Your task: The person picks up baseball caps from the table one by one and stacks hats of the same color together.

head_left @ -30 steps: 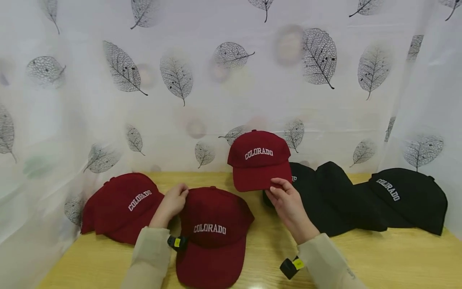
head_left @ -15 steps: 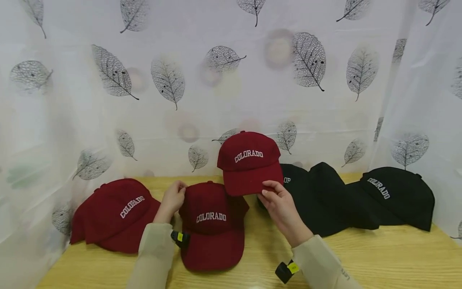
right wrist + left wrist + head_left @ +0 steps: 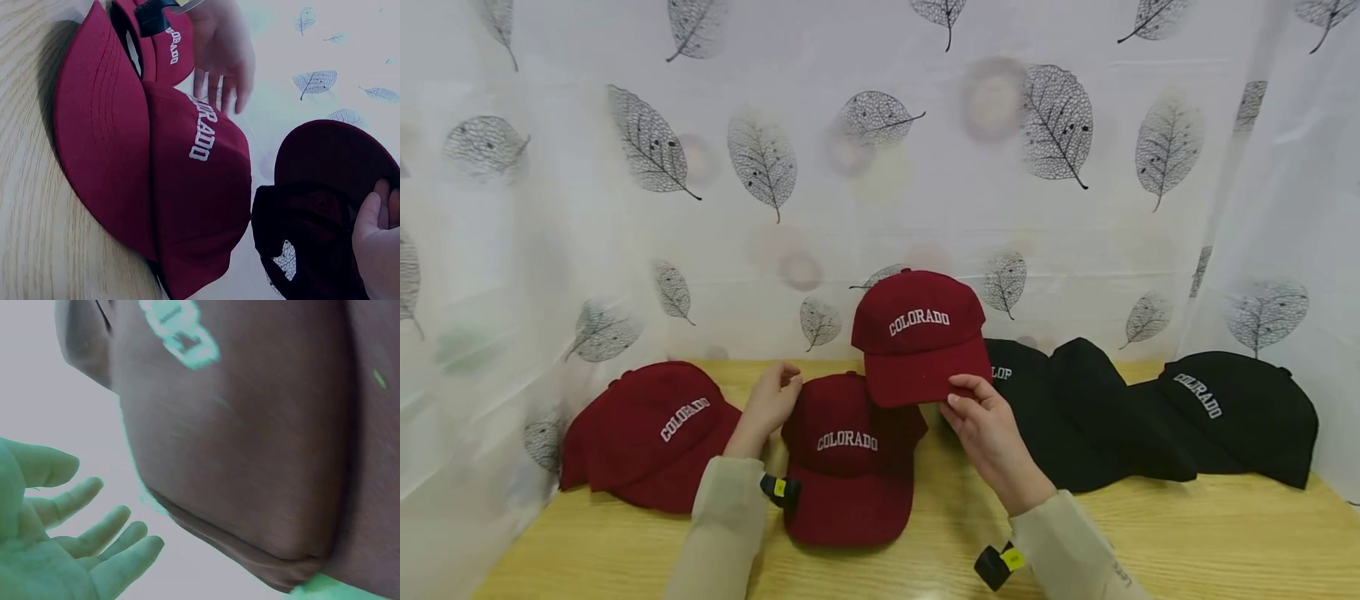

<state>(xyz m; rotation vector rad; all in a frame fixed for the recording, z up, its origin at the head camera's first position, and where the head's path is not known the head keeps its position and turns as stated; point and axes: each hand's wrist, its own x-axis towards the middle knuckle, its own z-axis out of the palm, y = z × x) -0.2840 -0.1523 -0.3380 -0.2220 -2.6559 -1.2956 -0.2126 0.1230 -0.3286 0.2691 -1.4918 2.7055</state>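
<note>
My right hand [image 3: 992,437] pinches the brim edge of a dark red COLORADO baseball cap [image 3: 913,371], held up in the air. In the right wrist view this cap's dark underside [image 3: 334,150] shows, with the thumb and fingers on its brim. Below it, a second red COLORADO cap [image 3: 850,504] sits on the table, brim toward me. My left hand [image 3: 769,404] is beside that cap's crown. In the left wrist view its loosely spread fingers [image 3: 128,562] are apart from the cap [image 3: 244,444], which looks brownish there, and hold nothing.
Overlapping red caps [image 3: 647,437] lie at the left on the wooden table [image 3: 1210,542]. Black caps [image 3: 1097,417], one lettered COLORADO [image 3: 1247,408], lie at the right. A white leaf-print curtain [image 3: 880,208] stands behind and at both sides.
The middle red cap has shifted back, away from me, and my left hand has come off it. The raised cap has moved slightly left, still pinched in my right hand.
</note>
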